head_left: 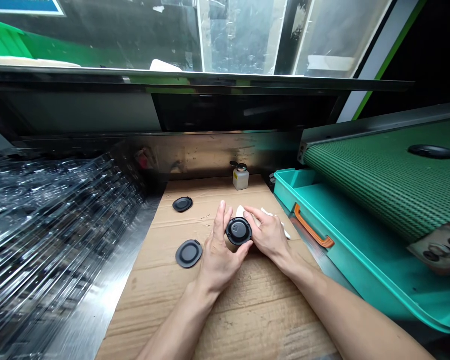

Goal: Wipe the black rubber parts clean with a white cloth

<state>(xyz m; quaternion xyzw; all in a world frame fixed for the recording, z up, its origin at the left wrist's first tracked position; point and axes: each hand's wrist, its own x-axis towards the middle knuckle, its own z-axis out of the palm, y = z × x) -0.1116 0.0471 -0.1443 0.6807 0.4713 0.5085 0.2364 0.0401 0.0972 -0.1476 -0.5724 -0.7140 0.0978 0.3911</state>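
A round black plastic cap [239,231] with a raised centre is held up over the cardboard, facing me. My left hand [219,255] grips its left and lower edge between thumb and fingers, with the index finger pointing up. At the cap's right edge, my right hand [268,232] is closed on a small white cloth [240,211], whose tip shows above the cap. Two similar black caps, a farther one [182,204] and a nearer one [189,253], lie flat to the left. Beyond my hands stands a small white pump bottle [241,177] with its metal lid flipped up.
Cardboard [146,310] covers the bench. Stacked clear plastic trays [60,225] fill the left. On the right, a teal bin [345,270] with an orange handle [313,227] sits below a green conveyor belt [375,170] carrying black parts [432,151]. White strips [286,232] lie beside my right hand.
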